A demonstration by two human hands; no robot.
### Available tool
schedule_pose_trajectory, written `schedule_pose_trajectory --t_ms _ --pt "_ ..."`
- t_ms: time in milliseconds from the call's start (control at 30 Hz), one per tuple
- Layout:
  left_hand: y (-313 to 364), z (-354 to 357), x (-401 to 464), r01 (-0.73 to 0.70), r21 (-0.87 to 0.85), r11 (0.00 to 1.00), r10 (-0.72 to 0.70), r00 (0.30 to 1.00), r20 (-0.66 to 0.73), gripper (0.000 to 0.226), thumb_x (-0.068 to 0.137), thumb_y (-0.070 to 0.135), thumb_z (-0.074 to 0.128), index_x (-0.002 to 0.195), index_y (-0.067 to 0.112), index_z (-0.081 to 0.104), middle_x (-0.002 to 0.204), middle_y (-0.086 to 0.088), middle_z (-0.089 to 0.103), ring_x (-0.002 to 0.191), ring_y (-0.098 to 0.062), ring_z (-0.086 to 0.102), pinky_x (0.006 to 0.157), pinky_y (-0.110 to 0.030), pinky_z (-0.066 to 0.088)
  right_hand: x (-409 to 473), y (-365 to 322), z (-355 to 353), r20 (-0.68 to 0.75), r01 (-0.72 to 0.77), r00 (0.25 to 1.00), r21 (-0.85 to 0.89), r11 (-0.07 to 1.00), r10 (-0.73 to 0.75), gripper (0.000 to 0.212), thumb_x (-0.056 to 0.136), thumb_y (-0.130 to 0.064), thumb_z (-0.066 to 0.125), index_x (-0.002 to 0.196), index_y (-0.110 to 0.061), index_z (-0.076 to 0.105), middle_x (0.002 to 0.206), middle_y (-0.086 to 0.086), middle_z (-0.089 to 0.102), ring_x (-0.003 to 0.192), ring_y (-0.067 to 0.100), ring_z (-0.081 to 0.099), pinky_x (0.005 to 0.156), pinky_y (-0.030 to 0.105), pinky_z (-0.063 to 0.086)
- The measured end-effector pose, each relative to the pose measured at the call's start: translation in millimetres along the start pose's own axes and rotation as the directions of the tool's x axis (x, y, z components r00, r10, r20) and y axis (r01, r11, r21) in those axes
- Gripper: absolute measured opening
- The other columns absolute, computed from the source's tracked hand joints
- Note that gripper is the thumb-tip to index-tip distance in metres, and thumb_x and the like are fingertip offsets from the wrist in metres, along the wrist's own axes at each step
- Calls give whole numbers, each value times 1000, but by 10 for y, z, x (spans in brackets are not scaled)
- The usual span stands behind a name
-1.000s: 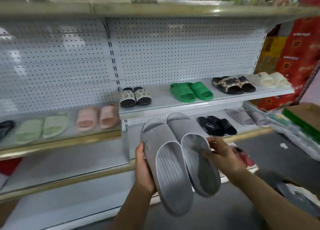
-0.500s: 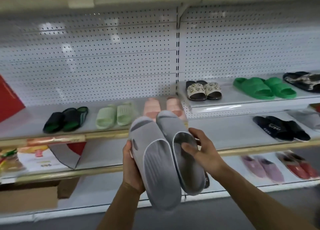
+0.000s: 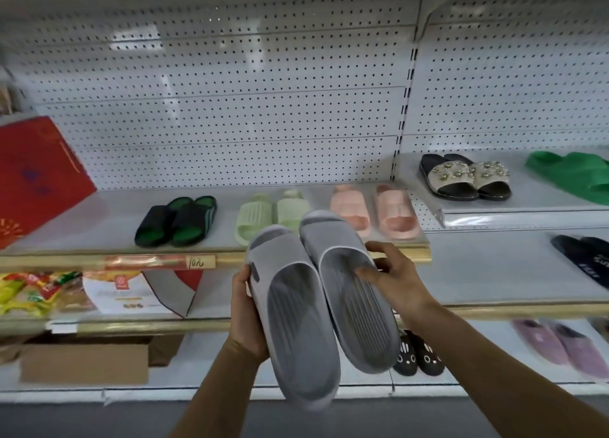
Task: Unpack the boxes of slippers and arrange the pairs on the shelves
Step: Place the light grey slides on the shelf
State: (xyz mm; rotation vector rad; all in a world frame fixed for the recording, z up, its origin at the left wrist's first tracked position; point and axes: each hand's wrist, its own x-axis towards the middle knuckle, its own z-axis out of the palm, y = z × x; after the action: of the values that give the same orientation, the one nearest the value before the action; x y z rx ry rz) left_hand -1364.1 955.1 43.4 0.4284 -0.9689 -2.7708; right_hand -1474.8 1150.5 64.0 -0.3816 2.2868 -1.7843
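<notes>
I hold a pair of grey slippers side by side in front of the shelves, toes pointing away. My left hand (image 3: 246, 315) grips the left grey slipper (image 3: 296, 325) along its outer edge. My right hand (image 3: 392, 279) grips the right grey slipper (image 3: 352, 299), thumb on its footbed and fingers round its outer side. Both slippers hang in the air in front of the gold-edged shelf (image 3: 99, 226), just below the light green pair (image 3: 268, 215) and the pink pair (image 3: 374, 212).
That shelf also carries a black-and-green pair (image 3: 176, 221) and a red box (image 3: 36, 174) at the left. To the right stand a jewelled pair (image 3: 466, 177), green slippers (image 3: 573, 174) and black slippers (image 3: 583, 259). Lower down are food packets (image 3: 33, 292), a cardboard box (image 3: 84, 363), purple slippers (image 3: 560, 345).
My view has swung left along the shelving, so the pairs on the shelves slid to the right. Both hands kept hold of the grey slippers, now in front of the light green and pink pairs.
</notes>
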Motion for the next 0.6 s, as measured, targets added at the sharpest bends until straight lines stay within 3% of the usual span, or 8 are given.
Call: schedule_pose_trajectory --t_ms 133,200,267,300,333,433,600 --pt "309 -108 376 -6 84 996 8 1000 -13 53 93 50 40 91 14 78 82 -11 73 69 -25 71 61 -35 59 377 -67 216 78 -73 995 118 990 64 52 77 -16 78 123 -22 53 101 7 69 89 19 67 68 25 48" --pt "494 -155 591 -9 128 992 12 1000 -22 53 90 54 43 101 13 75 88 -12 72 74 -26 70 66 -36 59 608 -138 307 175 -102 981 107 989 82 69 63 -41 84 123 -24 54 107 5 69 97 21 66 78 31 49" --pt "668 -229 829 -27 158 987 37 998 -58 54 88 55 45 109 13 72 95 -12 70 81 -27 68 71 -37 58 910 -191 390 211 -133 971 83 988 113 95 48 -78 74 122 -22 55 111 3 68 99 18 64 84 39 48" --pt "751 -248 931 -29 171 985 42 996 -73 53 88 54 45 110 13 72 97 -12 70 83 -27 68 71 -36 57 1074 -226 430 202 -183 966 103 978 160 103 45 -88 65 120 -18 56 108 5 69 92 16 64 79 38 47" --pt "829 -261 1023 -22 181 983 37 996 -82 52 90 53 44 107 13 73 95 -12 70 82 -26 68 70 -36 58 1232 -267 480 183 -237 959 112 965 214 101 49 -91 58 114 -15 58 100 7 69 82 16 63 72 36 44" --pt "1063 -267 1263 -6 198 980 24 996 -88 53 94 50 39 93 13 78 84 -10 72 72 -23 70 60 -32 58 1594 -403 633 182 -275 949 68 959 259 64 71 -76 53 85 -15 65 74 5 64 65 19 55 64 33 40" --pt "1417 -339 1572 20 235 972 0 996 -84 60 97 50 36 76 16 80 76 -7 72 66 -19 69 58 -28 56 1998 -625 872 294 -292 921 86 952 256 43 83 -57 62 94 -16 63 77 6 60 70 20 56 67 30 43"
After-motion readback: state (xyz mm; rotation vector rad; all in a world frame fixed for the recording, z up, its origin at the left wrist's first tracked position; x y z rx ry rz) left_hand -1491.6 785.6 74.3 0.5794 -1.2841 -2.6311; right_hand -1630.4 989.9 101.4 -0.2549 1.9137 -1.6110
